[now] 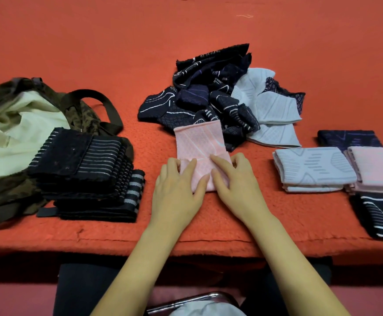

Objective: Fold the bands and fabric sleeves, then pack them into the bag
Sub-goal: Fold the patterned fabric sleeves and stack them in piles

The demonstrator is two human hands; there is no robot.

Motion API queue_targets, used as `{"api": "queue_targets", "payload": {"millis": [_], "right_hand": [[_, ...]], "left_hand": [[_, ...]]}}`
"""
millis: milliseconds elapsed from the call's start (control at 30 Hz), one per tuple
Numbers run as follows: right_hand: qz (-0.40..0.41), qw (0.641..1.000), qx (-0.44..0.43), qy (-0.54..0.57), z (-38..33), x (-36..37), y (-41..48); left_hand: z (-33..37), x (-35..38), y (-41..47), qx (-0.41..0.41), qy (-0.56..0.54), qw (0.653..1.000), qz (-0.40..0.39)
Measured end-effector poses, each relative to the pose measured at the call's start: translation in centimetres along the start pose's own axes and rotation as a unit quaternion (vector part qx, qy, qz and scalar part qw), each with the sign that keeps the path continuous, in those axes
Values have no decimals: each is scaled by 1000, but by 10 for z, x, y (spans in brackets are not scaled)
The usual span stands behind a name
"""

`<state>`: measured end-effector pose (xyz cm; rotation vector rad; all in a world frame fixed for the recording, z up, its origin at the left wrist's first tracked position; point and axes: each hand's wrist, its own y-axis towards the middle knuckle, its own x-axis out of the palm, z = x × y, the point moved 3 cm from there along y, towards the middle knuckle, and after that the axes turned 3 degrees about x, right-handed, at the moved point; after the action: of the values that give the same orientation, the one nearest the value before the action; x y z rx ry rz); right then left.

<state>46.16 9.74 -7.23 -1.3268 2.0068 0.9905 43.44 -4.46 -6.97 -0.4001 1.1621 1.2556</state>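
The bag, camouflage outside with a cream lining, lies open at the left end of the counter. Only the lining shows in its mouth; any contents cannot be made out. One stack of folded black bands rests against the bag's front edge; the number of bands in it cannot be counted.

One pink sleeve lies flat at the centre, near the counter's front edge, under both hands. The left hand presses on its lower left part with straight fingers, so this grip is open. The right hand lays a straight index finger on the sleeve. Its other fingers curl at the sleeve's right edge, and whether this grip pinches the fabric cannot be determined.

Behind the pink sleeve sits one loose pile of dark patterned sleeves, tangled and uncountable, with light blue sleeves on its right side.

Four folded items lie at the right:
- a light blue stack;
- a pink stack, touching the blue one;
- a dark piece behind them;
- a black white-lined piece in front, cut off by the frame edge.
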Motion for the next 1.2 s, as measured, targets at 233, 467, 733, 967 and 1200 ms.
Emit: {"api": "queue_targets", "payload": {"millis": [233,467,733,967,1200], "right_hand": [[-26,988,-19,-152,5,-6,-1],[7,991,-26,-129,12,-12,-5],[29,997,-35,-70,11,-13,-7],[13,991,-136,-2,8,-11,-10],[-61,992,-107,11,1,-13,-12]], "left_hand": [[-1,2,-1,10,72,997,21],[-15,-3,-10,-6,92,995,29],[-19,-10,-10,-5,-38,999,27],[-10,-8,-13,80,-73,994,-33],[-12,-7,-9,70,-96,992,-42]]}}
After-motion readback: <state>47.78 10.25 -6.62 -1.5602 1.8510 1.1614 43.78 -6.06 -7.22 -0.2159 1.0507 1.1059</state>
